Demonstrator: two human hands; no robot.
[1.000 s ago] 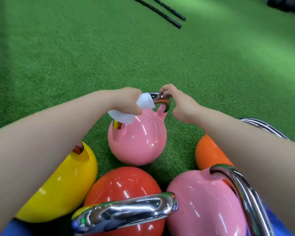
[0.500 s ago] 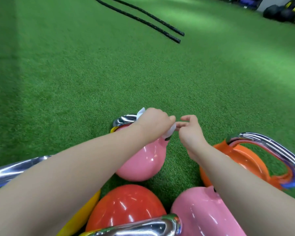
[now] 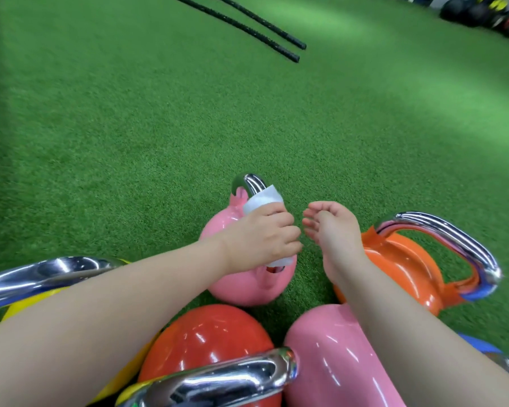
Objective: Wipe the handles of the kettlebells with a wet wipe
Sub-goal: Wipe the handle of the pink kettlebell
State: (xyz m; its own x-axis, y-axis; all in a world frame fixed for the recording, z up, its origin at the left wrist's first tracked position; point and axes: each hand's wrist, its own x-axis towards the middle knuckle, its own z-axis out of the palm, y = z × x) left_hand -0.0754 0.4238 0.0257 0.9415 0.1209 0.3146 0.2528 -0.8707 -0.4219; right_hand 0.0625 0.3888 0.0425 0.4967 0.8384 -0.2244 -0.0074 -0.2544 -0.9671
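A: Entry, surface and room. What lies under the far pink kettlebell (image 3: pixel 247 277)?

B: Green artificial turf (image 3: pixel 130 127), short pile, running past it to the top of the view. A paler band of light crosses the turf beyond and to the right of that kettlebell.

A: Hands?

B: Left hand (image 3: pixel 265 239) is curled round the white wet wipe (image 3: pixel 262 199), which is wrapped over the chrome handle (image 3: pixel 249 183) of that kettlebell. Only the handle's far bend shows bare above the wipe. Right hand (image 3: pixel 332 227) hangs just right of the kettlebell, fingers loosely bent, holding nothing and apart from the handle.

A: Neighbours?

B: Orange kettlebell (image 3: pixel 403 268) to its right, tilted, chrome handle pointing right. Red kettlebell (image 3: pixel 206 345) and a second pink kettlebell (image 3: pixel 335 362) nearer the camera. Yellow kettlebell (image 3: pixel 27 301) to its left, mostly behind the left forearm.

A: Farther out?

B: Two black battle rope ends (image 3: pixel 294 52) lie on the turf well beyond it. Dark medicine balls (image 3: pixel 482 14) sit far beyond, to the right, at the turf's edge; detail too small to read.
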